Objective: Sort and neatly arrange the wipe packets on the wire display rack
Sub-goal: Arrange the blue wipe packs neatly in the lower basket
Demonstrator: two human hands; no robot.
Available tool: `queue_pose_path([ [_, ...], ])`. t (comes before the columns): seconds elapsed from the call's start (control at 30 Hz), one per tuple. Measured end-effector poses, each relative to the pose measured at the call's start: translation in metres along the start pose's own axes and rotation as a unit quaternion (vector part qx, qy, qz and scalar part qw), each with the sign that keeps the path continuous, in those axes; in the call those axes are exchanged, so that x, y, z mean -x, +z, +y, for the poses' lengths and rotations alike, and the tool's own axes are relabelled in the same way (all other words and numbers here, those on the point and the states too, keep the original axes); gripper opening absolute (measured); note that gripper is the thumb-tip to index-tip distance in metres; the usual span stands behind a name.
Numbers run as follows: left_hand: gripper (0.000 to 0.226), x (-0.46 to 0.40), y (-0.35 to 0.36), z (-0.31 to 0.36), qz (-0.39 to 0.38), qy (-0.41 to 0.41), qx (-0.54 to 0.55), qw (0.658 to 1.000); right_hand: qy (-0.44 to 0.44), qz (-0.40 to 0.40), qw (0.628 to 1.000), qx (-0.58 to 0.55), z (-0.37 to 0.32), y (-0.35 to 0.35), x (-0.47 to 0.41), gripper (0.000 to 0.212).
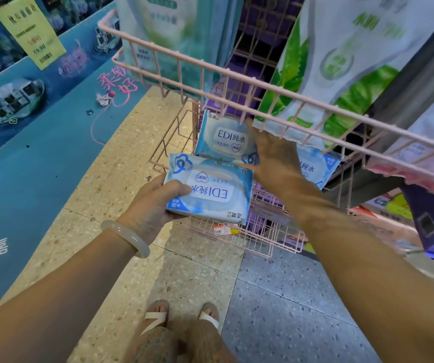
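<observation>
Two hands in play, so near first: left hand [149, 205] grips a blue EDI wipe packet [208, 189] by its left short end, thumb curled over the top face and the other fingers underneath, held flat just in front of the lower wire basket [239, 233] and not yet inside it. Packet's long axis runs left-right across the view, print upside down to the camera (so flipped relative to the packets already in the rack). Right hand [273, 153] is further in, reaching under the upper basket rim [263, 86] into the lower basket, sitting between an upright EDI packet [225, 138] on its left and another EDI packet [312, 166] on its right, touching or nearly touching both. Cannot tell whether its fingers are curled on anything or just spread to push; fingertips are hidden behind the rim and an overhanging green aloe pack [341, 82]. Key relation: held packet lies below-left of the right hand, and the upright packet stands just behind its far edge. My read: right hand is nearer the stock, clearing a slot; left one likely needs to rotate the packet to match the print, then feed it forward into that gap.
</observation>
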State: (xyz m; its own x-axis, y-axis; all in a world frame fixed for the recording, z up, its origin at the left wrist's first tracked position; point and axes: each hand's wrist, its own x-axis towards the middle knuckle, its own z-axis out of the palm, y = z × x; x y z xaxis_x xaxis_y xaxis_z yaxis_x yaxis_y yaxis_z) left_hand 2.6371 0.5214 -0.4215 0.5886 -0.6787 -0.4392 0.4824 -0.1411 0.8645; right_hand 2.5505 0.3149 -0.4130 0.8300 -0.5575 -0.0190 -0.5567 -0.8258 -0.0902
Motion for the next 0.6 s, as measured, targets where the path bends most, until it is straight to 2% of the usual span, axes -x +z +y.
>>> queue_pose_path([
  [0.07, 0.027, 0.001, 0.001, 0.001, 0.005, -0.008, 0.002, 1.000, 0.051, 0.066, 0.985, -0.151, 0.004, -0.011, 0.024, 0.048],
  [0.1, 0.023, 0.001, 0.003, 0.003, 0.010, -0.014, 0.003, 1.000, 0.099, 0.096, 0.954, -0.266, 0.004, -0.018, 0.040, 0.040],
  [0.13, 0.017, 0.001, 0.006, 0.005, 0.016, -0.019, 0.006, 1.000, 0.146, 0.091, 0.910, -0.378, 0.003, -0.024, 0.055, 0.032],
  [0.2, 0.010, -0.002, 0.019, 0.011, 0.026, -0.028, 0.009, 0.999, 0.187, 0.000, 0.825, -0.534, 0.002, -0.030, 0.078, 0.020],
  [0.23, 0.008, -0.004, 0.028, 0.015, 0.026, -0.029, 0.004, 0.999, 0.190, -0.036, 0.796, -0.573, 0.003, -0.030, 0.083, 0.020],
  [0.27, 0.006, -0.007, 0.038, 0.020, 0.022, -0.027, -0.004, 0.999, 0.194, -0.049, 0.781, -0.591, 0.005, -0.030, 0.085, 0.021],
  [0.33, 0.006, -0.014, 0.059, 0.030, 0.004, -0.034, -0.030, 0.999, 0.215, -0.027, 0.778, -0.590, 0.012, -0.033, 0.081, 0.017],
  [0.4, 0.018, -0.021, 0.078, 0.041, -0.005, -0.049, -0.127, 0.991, 0.255, -0.014, 0.771, -0.583, 0.020, -0.033, 0.076, 0.016],
  [0.43, 0.025, -0.025, 0.083, 0.043, -0.012, -0.046, -0.220, 0.974, 0.274, -0.022, 0.762, -0.586, 0.023, -0.032, 0.074, 0.021],
  [0.5, 0.049, -0.037, 0.084, 0.044, -0.014, -0.022, -0.397, 0.917, 0.295, -0.028, 0.749, -0.592, 0.024, -0.028, 0.074, 0.029],
  [0.53, 0.059, -0.040, 0.082, 0.045, -0.017, -0.021, -0.437, 0.899, 0.295, -0.013, 0.743, -0.600, 0.024, -0.026, 0.075, 0.025],
  [0.6, 0.062, -0.044, 0.079, 0.047, -0.034, -0.007, -0.441, 0.897, 0.281, 0.027, 0.735, -0.616, 0.024, -0.024, 0.074, 0.018],
])
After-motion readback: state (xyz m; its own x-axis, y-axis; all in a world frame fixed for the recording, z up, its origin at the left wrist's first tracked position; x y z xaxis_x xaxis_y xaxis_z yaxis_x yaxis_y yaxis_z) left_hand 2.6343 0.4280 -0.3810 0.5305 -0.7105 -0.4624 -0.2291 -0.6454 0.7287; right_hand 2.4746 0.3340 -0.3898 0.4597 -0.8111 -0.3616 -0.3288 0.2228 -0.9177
